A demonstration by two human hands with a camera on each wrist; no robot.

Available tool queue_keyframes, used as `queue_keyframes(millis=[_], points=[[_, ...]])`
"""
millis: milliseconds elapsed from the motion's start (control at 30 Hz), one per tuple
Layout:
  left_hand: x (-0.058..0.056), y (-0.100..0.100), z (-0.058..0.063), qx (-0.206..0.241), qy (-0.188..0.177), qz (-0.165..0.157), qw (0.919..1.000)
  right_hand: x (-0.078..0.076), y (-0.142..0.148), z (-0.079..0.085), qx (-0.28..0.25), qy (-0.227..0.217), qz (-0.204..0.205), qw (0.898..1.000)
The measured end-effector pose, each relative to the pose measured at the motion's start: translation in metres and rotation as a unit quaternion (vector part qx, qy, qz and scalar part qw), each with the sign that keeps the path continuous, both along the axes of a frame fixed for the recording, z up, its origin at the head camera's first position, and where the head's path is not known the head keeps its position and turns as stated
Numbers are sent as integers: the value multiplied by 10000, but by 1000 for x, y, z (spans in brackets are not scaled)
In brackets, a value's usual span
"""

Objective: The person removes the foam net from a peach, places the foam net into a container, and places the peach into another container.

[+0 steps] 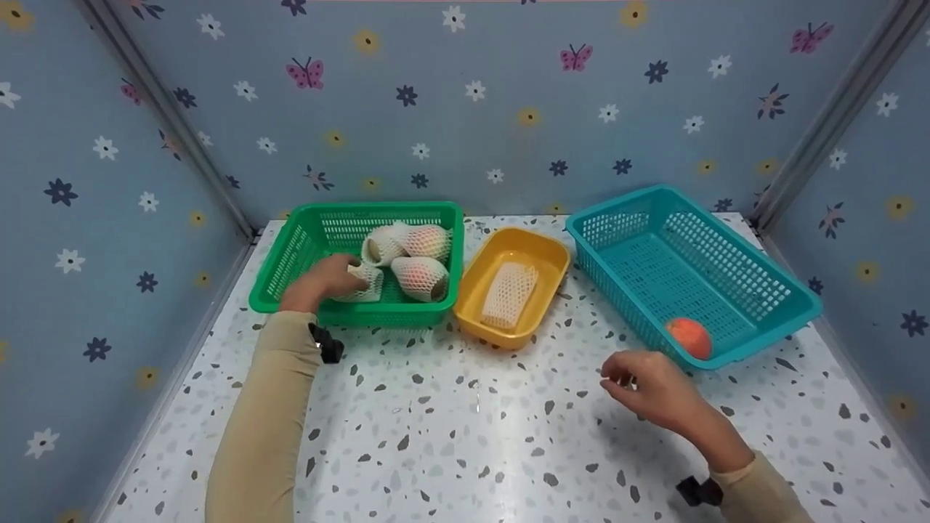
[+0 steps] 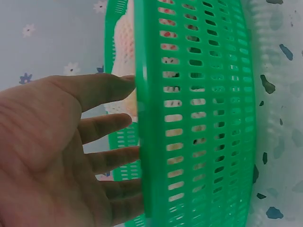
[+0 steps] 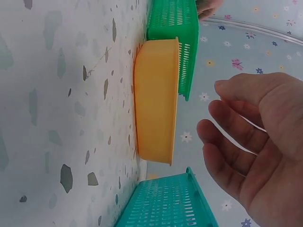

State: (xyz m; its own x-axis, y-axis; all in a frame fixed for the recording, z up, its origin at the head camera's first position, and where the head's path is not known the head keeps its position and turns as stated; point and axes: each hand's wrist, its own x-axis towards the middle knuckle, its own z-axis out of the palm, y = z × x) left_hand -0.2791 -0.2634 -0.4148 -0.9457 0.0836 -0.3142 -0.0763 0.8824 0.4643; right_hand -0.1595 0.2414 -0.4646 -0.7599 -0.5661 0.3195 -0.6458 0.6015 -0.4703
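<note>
My left hand [image 1: 323, 280] reaches over the near left side of a green basket [image 1: 385, 314]. Its fingers touch a round thing in a white foam net [image 1: 370, 285]; in the left wrist view the fingers look fairly straight and the basket rim hides their tips. Beside it in the basket lie several fruits in foam nets, one a reddish fruit [image 1: 420, 278]. My right hand [image 1: 657, 388] hovers above the table with loosely curled fingers, holding nothing. Near it, a red-orange round fruit [image 1: 690, 338] sits in the front corner of a teal basket [image 1: 610, 280].
Between the two baskets stands a yellow tray [image 1: 472, 290] with a flattened foam net sleeve [image 1: 510, 294] in it. All three containers rest on a speckled white table [image 1: 436, 436]. Flower-patterned panels [image 1: 465, 145] enclose the back and both sides.
</note>
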Motion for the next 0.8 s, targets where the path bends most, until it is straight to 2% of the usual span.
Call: queue_keyframes(millis=[133, 267, 433, 633, 800], points=[[-6, 1, -9, -51, 178, 106, 9998, 3, 2, -3, 19, -19, -9, 10000], [-7, 0, -16, -94, 280, 282, 9992, 5, 2, -4, 126, -84, -101, 9998], [-3, -7, -25, -70, 398, 766, 9962, 4, 2, -6, 165, -170, -106, 9997], [1, -14, -35, 5, 779, 1415, 9869, 4, 2, -8, 118, -172, -83, 9997], [-1, -13, -37, -135, 1046, 1345, 9853, 6, 1, -9, 109, -220, -123, 9996]])
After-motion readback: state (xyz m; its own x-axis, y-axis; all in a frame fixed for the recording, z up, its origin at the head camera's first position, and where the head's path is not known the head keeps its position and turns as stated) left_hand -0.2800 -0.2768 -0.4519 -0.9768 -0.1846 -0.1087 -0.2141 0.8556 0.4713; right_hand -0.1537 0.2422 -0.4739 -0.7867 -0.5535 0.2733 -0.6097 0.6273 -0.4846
